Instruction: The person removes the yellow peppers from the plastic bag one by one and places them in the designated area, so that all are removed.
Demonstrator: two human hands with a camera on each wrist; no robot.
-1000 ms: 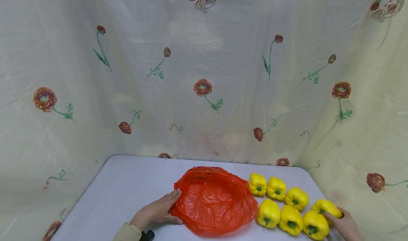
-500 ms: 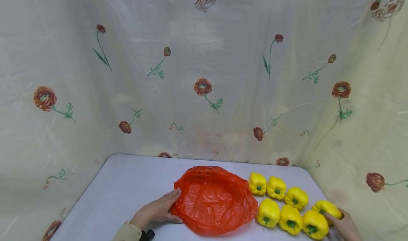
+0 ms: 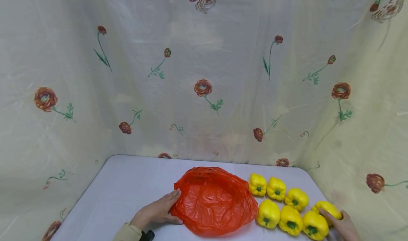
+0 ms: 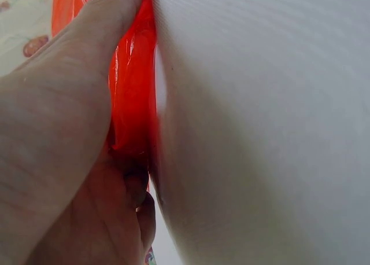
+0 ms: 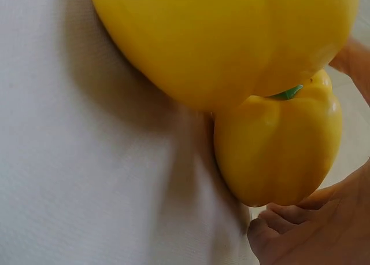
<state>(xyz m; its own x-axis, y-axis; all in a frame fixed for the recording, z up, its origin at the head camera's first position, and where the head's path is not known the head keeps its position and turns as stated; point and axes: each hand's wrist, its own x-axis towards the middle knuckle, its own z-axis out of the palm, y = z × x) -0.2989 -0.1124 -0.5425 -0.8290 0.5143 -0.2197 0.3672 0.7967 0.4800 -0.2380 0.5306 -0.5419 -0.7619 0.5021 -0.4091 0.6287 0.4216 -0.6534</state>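
A red plastic bag (image 3: 216, 205) lies spread out on the table, its mouth wide. My left hand (image 3: 160, 208) rests against the bag's left side, thumb toward the front and the other fingers along the edge. In the left wrist view, red film (image 4: 133, 97) shows between thumb and fingers. At the far right, my right hand (image 3: 342, 223) holds a yellow bell pepper (image 3: 328, 208), the thumb over its near side and fingers behind. In the right wrist view, that bell pepper (image 5: 277, 146) touches the table, partly hidden by a nearer one (image 5: 219, 39).
Several more yellow bell peppers (image 3: 291, 219) stand in two rows between the bag and my right hand. A white table (image 3: 134, 181) carries everything. Flowered curtains (image 3: 236, 110) hang behind the table and at both sides.
My right thumb has shifted slightly on the bell pepper and now covers its stem. My left hand, the bag and the other peppers have kept their places.
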